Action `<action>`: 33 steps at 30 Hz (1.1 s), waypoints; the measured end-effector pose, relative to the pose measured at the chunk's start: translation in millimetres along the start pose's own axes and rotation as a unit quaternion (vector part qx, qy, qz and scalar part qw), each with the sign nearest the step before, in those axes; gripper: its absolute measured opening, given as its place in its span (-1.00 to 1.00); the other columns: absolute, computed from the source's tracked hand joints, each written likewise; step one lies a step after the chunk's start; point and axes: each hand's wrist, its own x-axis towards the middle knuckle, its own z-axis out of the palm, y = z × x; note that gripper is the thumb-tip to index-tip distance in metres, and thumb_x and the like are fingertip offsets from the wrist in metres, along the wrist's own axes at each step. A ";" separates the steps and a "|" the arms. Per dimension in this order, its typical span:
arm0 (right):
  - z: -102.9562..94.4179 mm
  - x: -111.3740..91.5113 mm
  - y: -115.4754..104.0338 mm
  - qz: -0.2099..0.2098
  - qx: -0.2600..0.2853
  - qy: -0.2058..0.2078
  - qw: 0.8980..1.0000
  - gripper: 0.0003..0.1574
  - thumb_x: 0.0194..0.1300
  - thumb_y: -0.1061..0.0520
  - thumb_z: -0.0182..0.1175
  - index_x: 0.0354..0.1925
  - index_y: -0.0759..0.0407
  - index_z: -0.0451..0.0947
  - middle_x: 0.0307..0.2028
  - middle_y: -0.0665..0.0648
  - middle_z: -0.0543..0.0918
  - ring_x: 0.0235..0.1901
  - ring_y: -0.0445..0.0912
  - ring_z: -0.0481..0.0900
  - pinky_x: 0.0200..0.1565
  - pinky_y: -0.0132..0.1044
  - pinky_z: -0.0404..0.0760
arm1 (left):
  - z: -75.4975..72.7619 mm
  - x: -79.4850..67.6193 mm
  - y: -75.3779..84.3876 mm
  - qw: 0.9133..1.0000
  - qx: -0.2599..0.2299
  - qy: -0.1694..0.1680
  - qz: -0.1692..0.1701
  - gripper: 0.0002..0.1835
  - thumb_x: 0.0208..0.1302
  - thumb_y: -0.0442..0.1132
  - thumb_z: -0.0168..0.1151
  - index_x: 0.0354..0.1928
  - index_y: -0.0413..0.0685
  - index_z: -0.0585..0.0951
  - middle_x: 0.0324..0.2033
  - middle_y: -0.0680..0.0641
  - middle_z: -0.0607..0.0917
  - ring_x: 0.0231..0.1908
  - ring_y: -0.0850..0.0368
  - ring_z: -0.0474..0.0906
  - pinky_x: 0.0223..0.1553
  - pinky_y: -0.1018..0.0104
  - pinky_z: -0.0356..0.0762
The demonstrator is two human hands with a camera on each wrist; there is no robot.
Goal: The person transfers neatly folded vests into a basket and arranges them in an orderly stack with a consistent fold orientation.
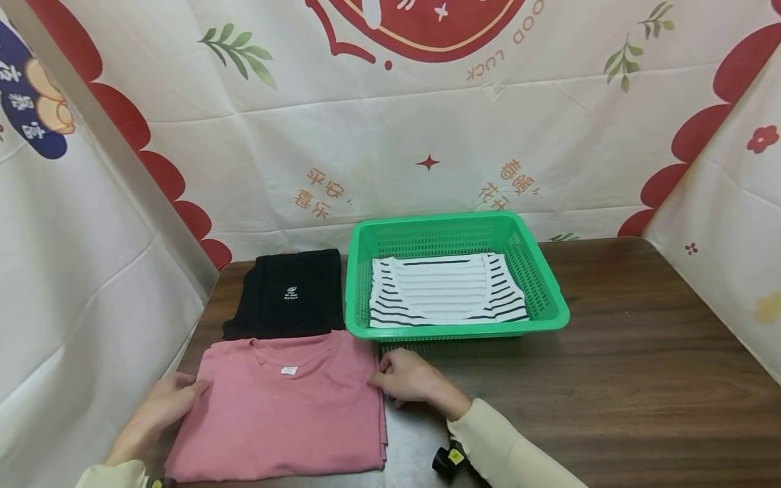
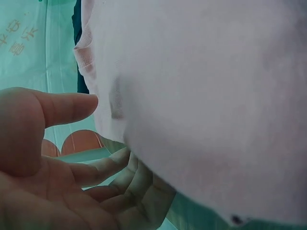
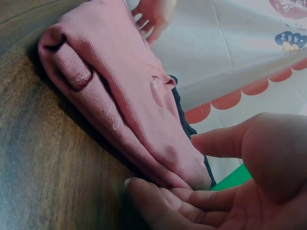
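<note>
A folded pink T-shirt (image 1: pixel 287 413) lies at the front left of the table, its neckline and small white label toward the back. At its left edge is my left hand (image 1: pixel 167 401), thumb over the fabric and fingers beside the edge in the left wrist view. My right hand (image 1: pixel 410 377) is at the opposite edge near the collar end. In the right wrist view its thumb (image 3: pixel 220 143) stands apart from the fingers (image 3: pixel 158 203), which touch the shirt's layered side. Neither hand visibly pinches the cloth.
Behind the pink shirt lies a folded black garment (image 1: pixel 299 291) with a small white print. To its right stands a green plastic basket (image 1: pixel 457 333) holding a folded striped black-and-white garment (image 1: pixel 445 291). Printed cloth (image 1: pixel 427 122) hangs behind and beside the brown wooden table (image 1: pixel 641 366).
</note>
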 end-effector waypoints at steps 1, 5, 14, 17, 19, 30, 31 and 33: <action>0.2 -0.1 0.0 0.000 -0.003 0.000 1.000 -0.74 0.30 0.04 0.27 -0.28 0.24 0.55 -0.52 0.08 0.58 -0.66 -0.04 0.63 -0.55 -0.27 0.55 | 0.3 -0.1 0.4 1.000 -0.001 0.000 0.001 -0.25 0.45 0.08 0.00 0.22 -0.62 0.29 0.07 -0.58 0.47 0.04 -0.37 0.51 -0.06 -0.07 0.58; 1.6 0.3 0.2 0.001 -0.009 -0.001 1.000 -0.74 0.30 0.02 0.28 -0.34 0.19 0.52 -0.57 0.07 0.57 -0.68 -0.05 0.61 -0.57 -0.28 0.51 | 1.1 -0.5 1.6 1.000 -0.023 -0.005 0.008 -0.28 0.46 0.07 0.02 0.17 -0.61 0.33 -0.03 -0.49 0.55 -0.05 -0.22 0.56 -0.15 0.05 0.59; 4.8 -0.1 -2.2 -0.003 0.002 -0.010 1.000 -0.75 0.28 0.03 0.27 -0.40 0.16 0.48 -0.73 -0.02 0.48 -0.71 -0.12 0.52 -0.63 -0.33 0.46 | 1.7 -1.0 6.6 0.997 -0.070 -0.026 0.000 -0.41 0.44 0.06 0.07 -0.05 -0.51 0.50 -0.29 -0.21 0.64 -0.28 0.06 0.58 -0.33 0.25 0.55; 5.7 0.1 -3.1 -0.003 0.008 -0.007 1.000 -0.75 0.28 0.05 0.26 -0.42 0.16 0.47 -0.70 -0.02 0.48 -0.72 -0.14 0.49 -0.66 -0.34 0.45 | 4.3 0.7 5.9 0.993 -0.110 -0.048 -0.011 -0.45 0.44 0.02 0.08 -0.11 -0.49 0.53 -0.39 -0.07 0.66 -0.37 0.13 0.59 -0.35 0.22 0.60; 6.6 0.9 -3.4 -0.002 0.007 -0.003 1.000 -0.75 0.29 0.05 0.26 -0.44 0.15 0.47 -0.67 -0.02 0.49 -0.72 -0.15 0.49 -0.66 -0.35 0.45 | 5.8 3.1 4.3 0.990 -0.126 -0.064 -0.017 -0.44 0.45 0.01 0.08 -0.09 -0.53 0.53 -0.41 -0.04 0.68 -0.37 0.13 0.61 -0.33 0.20 0.62; 12.7 1.5 -5.9 -0.011 0.008 0.031 0.999 -0.77 0.26 0.12 0.28 -0.47 0.16 0.47 -0.67 0.03 0.52 -0.76 -0.16 0.48 -0.67 -0.36 0.38 | 3.8 2.7 -4.8 0.977 -0.179 -0.116 0.013 -0.45 0.47 -0.06 0.06 0.05 -0.58 0.45 -0.34 -0.08 0.72 -0.29 0.09 0.66 -0.24 0.15 0.66; 13.5 1.6 -6.1 -0.011 0.010 0.031 0.999 -0.78 0.26 0.13 0.28 -0.46 0.16 0.47 -0.66 0.03 0.52 -0.76 -0.16 0.48 -0.67 -0.36 0.39 | 3.1 2.6 -5.9 0.975 -0.183 -0.121 0.019 -0.45 0.48 -0.06 0.04 0.06 -0.57 0.44 -0.33 -0.07 0.72 -0.28 0.09 0.66 -0.23 0.14 0.65; 15.3 1.7 -6.7 -0.015 0.013 0.034 0.999 -0.79 0.24 0.16 0.28 -0.46 0.17 0.46 -0.65 0.03 0.52 -0.75 -0.16 0.48 -0.67 -0.36 0.39 | 1.9 2.5 -7.5 0.973 -0.191 -0.129 0.028 -0.44 0.49 -0.05 0.02 0.09 -0.58 0.41 -0.32 -0.07 0.72 -0.27 0.09 0.66 -0.23 0.13 0.65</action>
